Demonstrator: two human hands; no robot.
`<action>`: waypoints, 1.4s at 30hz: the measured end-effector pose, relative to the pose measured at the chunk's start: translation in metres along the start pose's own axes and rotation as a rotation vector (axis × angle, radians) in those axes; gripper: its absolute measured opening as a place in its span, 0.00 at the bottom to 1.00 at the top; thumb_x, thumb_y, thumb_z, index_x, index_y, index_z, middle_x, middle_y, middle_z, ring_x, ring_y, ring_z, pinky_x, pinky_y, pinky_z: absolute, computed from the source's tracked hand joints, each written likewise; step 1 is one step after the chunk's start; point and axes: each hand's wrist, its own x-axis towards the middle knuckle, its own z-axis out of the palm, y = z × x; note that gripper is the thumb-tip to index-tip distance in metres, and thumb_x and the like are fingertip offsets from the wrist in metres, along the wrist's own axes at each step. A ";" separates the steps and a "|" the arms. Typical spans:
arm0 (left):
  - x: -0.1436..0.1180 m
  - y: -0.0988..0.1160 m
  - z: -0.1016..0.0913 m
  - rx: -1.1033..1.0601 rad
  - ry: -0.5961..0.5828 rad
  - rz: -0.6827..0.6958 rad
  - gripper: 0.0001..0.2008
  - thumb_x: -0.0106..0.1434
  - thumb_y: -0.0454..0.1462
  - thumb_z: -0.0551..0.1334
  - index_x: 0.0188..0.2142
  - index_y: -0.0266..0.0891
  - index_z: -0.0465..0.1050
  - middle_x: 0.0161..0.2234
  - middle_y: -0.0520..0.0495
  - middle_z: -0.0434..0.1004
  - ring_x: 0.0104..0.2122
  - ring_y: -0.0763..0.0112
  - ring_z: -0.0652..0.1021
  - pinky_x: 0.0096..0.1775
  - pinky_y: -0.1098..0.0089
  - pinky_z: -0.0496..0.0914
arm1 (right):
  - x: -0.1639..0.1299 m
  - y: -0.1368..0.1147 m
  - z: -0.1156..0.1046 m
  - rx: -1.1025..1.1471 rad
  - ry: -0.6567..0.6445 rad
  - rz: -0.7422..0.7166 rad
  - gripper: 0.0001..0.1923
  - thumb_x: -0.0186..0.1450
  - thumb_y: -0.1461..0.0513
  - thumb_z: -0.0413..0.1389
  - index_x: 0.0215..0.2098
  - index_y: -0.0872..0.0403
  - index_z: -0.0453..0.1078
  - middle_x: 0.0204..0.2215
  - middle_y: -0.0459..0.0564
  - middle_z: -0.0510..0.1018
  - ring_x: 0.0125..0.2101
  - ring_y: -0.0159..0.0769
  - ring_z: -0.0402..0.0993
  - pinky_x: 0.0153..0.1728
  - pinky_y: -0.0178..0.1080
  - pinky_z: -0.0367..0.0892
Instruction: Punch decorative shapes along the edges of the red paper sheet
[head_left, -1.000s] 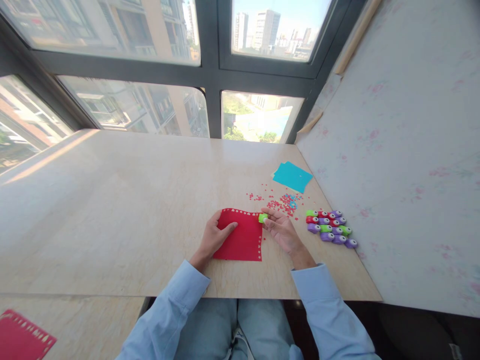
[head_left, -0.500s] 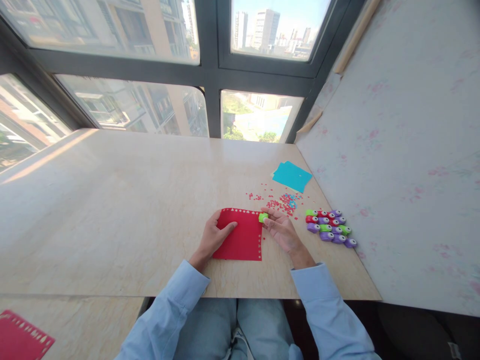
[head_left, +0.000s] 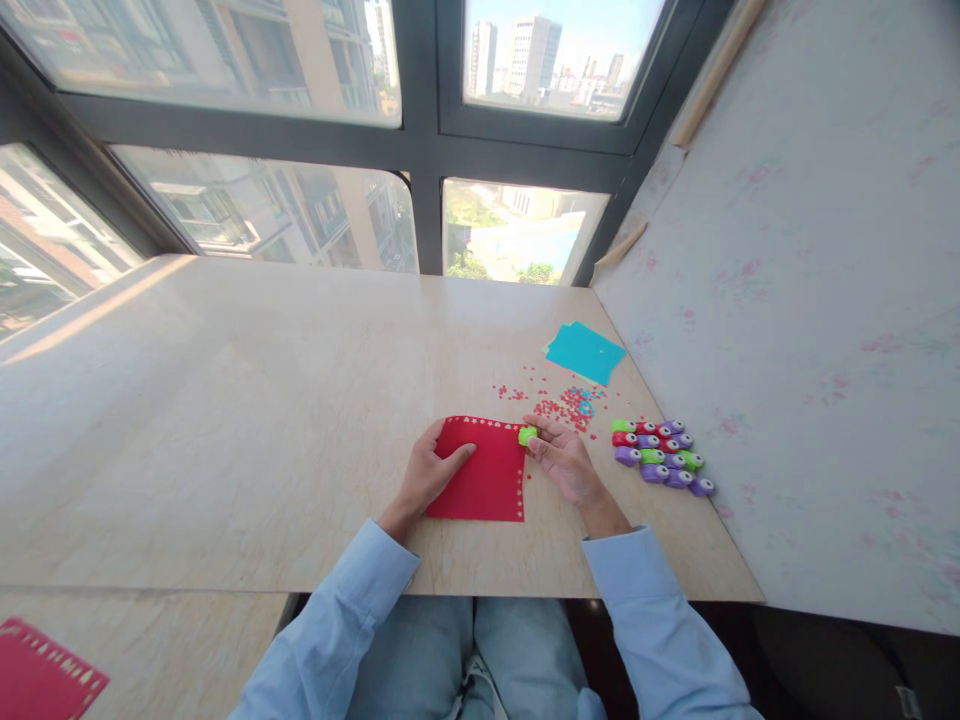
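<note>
The red sheet (head_left: 484,468) lies flat on the bench (head_left: 225,400). The left hand (head_left: 429,474) presses it down, fingers spread. The right hand (head_left: 564,460) pinches a green punch (head_left: 526,435) at the sheet's far right corner. The sheet looks thin and floppy (likely tears easily); best held flat near the punch.

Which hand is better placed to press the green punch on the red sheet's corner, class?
Right. The right hand already grips the green punch at the far right corner of the red sheet, while the left hand lies flat on the sheet's left side, pinning it.
</note>
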 end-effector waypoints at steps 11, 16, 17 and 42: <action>-0.001 0.001 0.000 0.000 -0.013 0.007 0.20 0.59 0.47 0.67 0.46 0.38 0.72 0.41 0.43 0.80 0.41 0.63 0.80 0.40 0.65 0.77 | -0.001 0.004 0.006 -0.032 0.100 -0.066 0.24 0.46 0.60 0.74 0.41 0.53 0.78 0.34 0.47 0.81 0.33 0.30 0.75 0.34 0.31 0.72; -0.002 0.002 0.000 -0.010 -0.033 0.004 0.20 0.58 0.48 0.67 0.45 0.38 0.73 0.39 0.44 0.80 0.39 0.64 0.80 0.39 0.66 0.77 | 0.001 0.008 0.007 -0.027 0.152 -0.093 0.22 0.46 0.61 0.74 0.39 0.54 0.77 0.32 0.48 0.81 0.32 0.31 0.76 0.33 0.32 0.72; -0.001 0.002 0.000 -0.013 -0.033 0.001 0.20 0.58 0.48 0.67 0.45 0.38 0.73 0.39 0.44 0.80 0.39 0.64 0.80 0.39 0.67 0.77 | 0.001 0.007 0.007 -0.020 0.158 -0.087 0.22 0.46 0.61 0.74 0.38 0.54 0.77 0.31 0.47 0.81 0.31 0.31 0.76 0.33 0.32 0.72; -0.001 0.001 -0.001 -0.059 -0.001 -0.005 0.22 0.59 0.49 0.66 0.46 0.37 0.74 0.44 0.41 0.80 0.40 0.63 0.80 0.37 0.68 0.77 | 0.008 0.000 -0.010 0.294 0.209 -0.047 0.13 0.55 0.56 0.70 0.34 0.52 0.76 0.34 0.47 0.81 0.37 0.34 0.78 0.39 0.35 0.77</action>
